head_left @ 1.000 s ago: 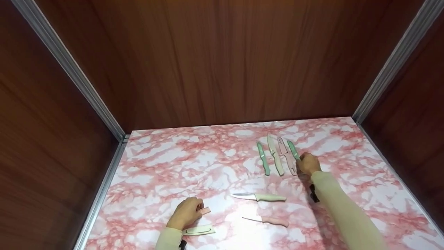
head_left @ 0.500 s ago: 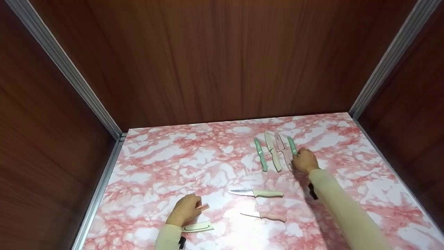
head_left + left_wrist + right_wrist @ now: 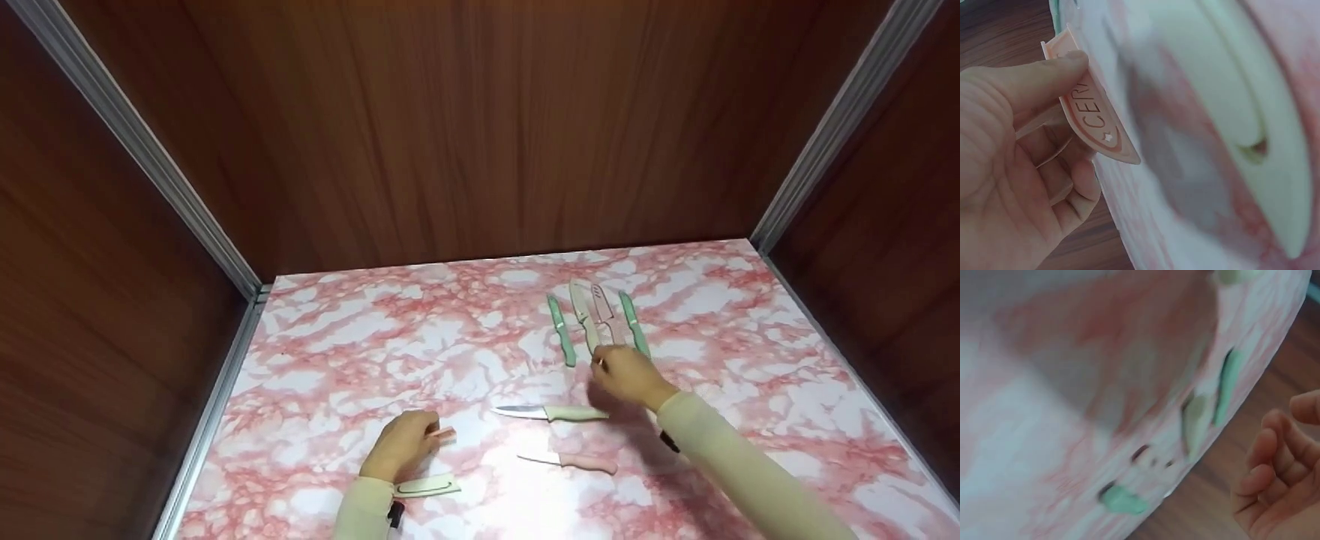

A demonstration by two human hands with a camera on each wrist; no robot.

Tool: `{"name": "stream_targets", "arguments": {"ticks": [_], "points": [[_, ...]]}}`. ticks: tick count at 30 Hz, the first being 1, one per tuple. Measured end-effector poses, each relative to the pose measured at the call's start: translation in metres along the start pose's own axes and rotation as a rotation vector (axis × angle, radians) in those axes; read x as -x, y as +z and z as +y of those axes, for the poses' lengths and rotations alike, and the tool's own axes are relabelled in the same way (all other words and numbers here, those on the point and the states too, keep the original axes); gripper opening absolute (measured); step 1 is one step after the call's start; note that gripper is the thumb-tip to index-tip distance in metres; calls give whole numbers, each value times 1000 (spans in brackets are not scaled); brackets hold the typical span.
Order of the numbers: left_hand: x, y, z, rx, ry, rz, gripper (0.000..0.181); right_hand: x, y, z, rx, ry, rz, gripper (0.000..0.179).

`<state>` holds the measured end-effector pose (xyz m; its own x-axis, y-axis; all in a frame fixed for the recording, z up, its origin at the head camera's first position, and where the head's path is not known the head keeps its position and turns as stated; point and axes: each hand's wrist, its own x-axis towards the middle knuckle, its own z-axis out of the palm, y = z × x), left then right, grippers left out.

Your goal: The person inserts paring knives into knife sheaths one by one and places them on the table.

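Observation:
My left hand (image 3: 405, 444) pinches a small pink knife sheath (image 3: 1095, 109) with lettering cut into it, thumb on its face in the left wrist view. Beside that hand lies a cream knife sheath (image 3: 431, 486) with a curved slot. My right hand (image 3: 628, 375) holds nothing, its fingers loosely curled in the right wrist view. It overlaps the handle ends of the back row, where a green knife (image 3: 562, 330), a cream knife (image 3: 580, 304), a pink knife (image 3: 602, 300) and another green knife (image 3: 632, 321) lie side by side.
Between the hands, a bare-bladed knife with a cream handle (image 3: 574, 413) lies crosswise, its handle end behind the right arm. Nearer lies a bare-bladed knife with a pink handle (image 3: 589, 463). Brown wood-grain panels (image 3: 480, 135) enclose the marbled tabletop (image 3: 360, 352) at back and sides.
My right hand has let go of the rightmost green knife, now lying in the row, and moved left and nearer. My left hand keeps hold of the pink sheath in about the same place.

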<state>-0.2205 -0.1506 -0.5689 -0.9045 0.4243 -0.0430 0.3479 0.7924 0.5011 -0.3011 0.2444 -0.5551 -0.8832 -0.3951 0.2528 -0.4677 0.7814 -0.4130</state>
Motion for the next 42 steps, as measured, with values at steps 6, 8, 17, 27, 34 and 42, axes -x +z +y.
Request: {"name": "stream_targets", "arguments": {"ticks": [6,8,17,27,34,42], "points": [[-6,-5,7,-36,54,60,18,16,5,-25,5,-164,-61,21],[-7,-7,9,-34,67,74,17,21,8,-31,3,-213,-92,22],[-11,-8,19,-21,52,118,19,44,18,-47,15,-339,-245,22],[-14,-5,27,-19,58,150,24,58,31,-51,78,-321,-397,23],[-16,-5,30,13,57,132,15,58,33,-52,91,-346,-406,19],[-18,-8,33,39,70,124,14,56,34,-54,88,-337,-442,16]]}}
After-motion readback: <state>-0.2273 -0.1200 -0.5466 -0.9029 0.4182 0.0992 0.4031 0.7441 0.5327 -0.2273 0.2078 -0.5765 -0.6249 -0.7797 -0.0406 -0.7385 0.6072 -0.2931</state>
